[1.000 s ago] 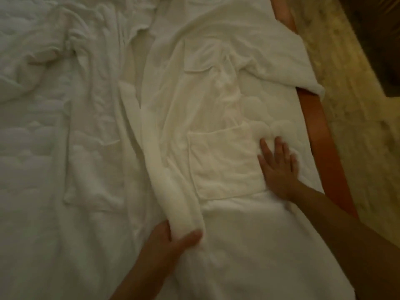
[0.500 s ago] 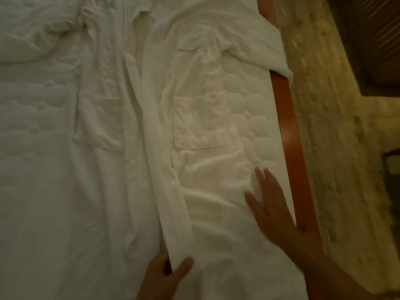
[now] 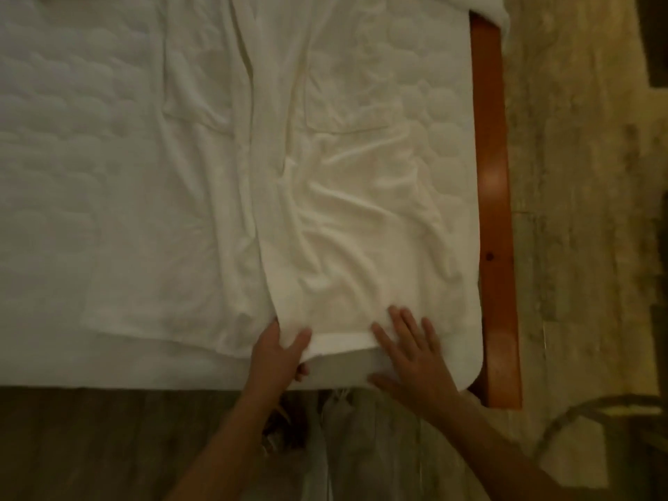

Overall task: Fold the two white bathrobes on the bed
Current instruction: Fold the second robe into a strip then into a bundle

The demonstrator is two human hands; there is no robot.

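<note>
A white bathrobe lies spread flat on the white quilted bed, its two front panels side by side, each with a patch pocket. The right panel is wrinkled. My left hand pinches the bottom hem corner of the right panel at the bed's near edge, thumb on top. My right hand lies flat with fingers spread on the same hem, a little to the right. A bit of white cloth hangs over the bed's top right edge; I cannot tell whether it belongs to a second robe.
An orange-brown wooden bed frame runs along the bed's right side. Beyond it is pale mottled floor. Dark wood floor lies below the bed's near edge. A curved dark object sits at the lower right.
Both hands have slid down the right front panel from pocket level to the bottom hem. The view has followed toward the foot of the bed, and the robe's upper part has left the frame.
</note>
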